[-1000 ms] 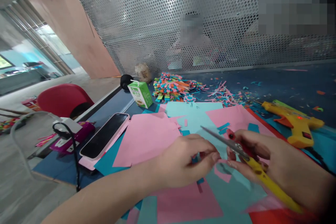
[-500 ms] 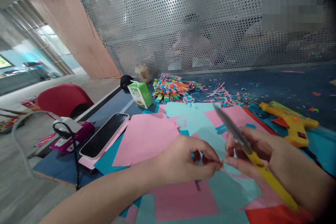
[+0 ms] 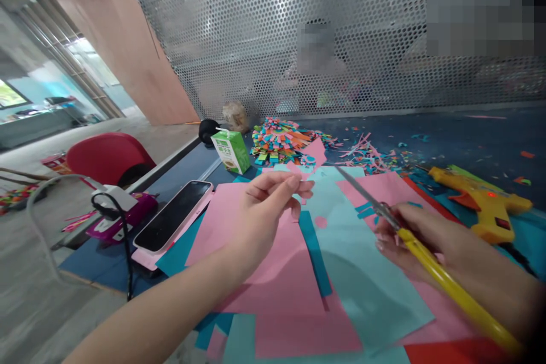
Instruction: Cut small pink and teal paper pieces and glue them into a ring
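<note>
1 pr scissors [image 3: 430, 263], yellow handle showing, in R hand [image 3: 426, 239]. 1 pink scrap [image 3: 316, 153], just past the fingers of L hand [image 3: 275, 199]. 1 pink dot [image 3: 321, 222] on 1 lt-blue sheet [image 3: 362, 273]; a few short blue strips [image 3: 365, 209] nearby; 1 longer teal strip [image 3: 316, 259] between lt-blue & pink. At least 3 pink sheets [image 3: 294, 284]. 1 phone [image 3: 174, 216], 1 green carton [image 3: 232, 153] w/ straw, 1 yellow glue gun [image 3: 490, 205] w/ red light lit. 1 multicolour fringed pile [image 3: 277, 139], 1 heap of thin cuttings [image 3: 369, 153] to its right.

Surface: dark blue table [image 3: 460, 131], bits strewn at far R. Room: perforated metal panel [image 3: 239, 23] along back, 1 person [image 3: 339, 68] dimly behind it; pinkish pillar [image 3: 128, 40] & 1 red chair [image 3: 106, 156] off to L, concrete floor.

L hand raised over the pink sheets, arm reaching fwd from lower L, fingers curled, thumb against index; can't tell from here if scrap's pinched or loose. R hand closed round scissors, blades pointing up-left over the paper, handle running down to lower R.
</note>
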The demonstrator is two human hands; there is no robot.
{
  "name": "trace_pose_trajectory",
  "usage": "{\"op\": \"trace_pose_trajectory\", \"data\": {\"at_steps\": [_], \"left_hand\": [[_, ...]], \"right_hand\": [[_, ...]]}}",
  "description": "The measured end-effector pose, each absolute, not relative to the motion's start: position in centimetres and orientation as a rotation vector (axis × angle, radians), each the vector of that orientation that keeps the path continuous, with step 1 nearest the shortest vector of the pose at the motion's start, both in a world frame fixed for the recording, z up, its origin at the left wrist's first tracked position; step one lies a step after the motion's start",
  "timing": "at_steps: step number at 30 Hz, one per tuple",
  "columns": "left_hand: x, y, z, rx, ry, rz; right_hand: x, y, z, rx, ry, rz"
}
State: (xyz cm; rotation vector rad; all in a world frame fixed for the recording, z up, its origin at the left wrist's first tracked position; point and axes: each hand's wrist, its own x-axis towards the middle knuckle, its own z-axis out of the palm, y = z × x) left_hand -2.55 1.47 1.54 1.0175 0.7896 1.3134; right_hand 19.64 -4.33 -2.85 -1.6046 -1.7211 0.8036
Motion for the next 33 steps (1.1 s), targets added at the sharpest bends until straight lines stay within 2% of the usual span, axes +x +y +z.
{"op": "trace_pose_trajectory", "data": {"at_steps": [4,16,23,33], "left_hand": [[-2.6,1.3,1.5,0.992,0.734,1.363],[-1.7,0.1,0.8,1.272,0.708,1.214],[-1.6,0.2,0.7,1.356,0.748,1.230],[-1.8,0.2,0.5,1.315,0.714,1.241]], "right_hand": [[19.6,-4.4,-3.4,-1.622,-1.770,1.021],[18.8,-4.4,-3.4,-1.564,-1.682,1.065],[20.0,-3.8,-3.2,-1.531,-1.790,1.283],[18.4,-5.0,-2.9,-1.524,-1.631,1.099]]}}
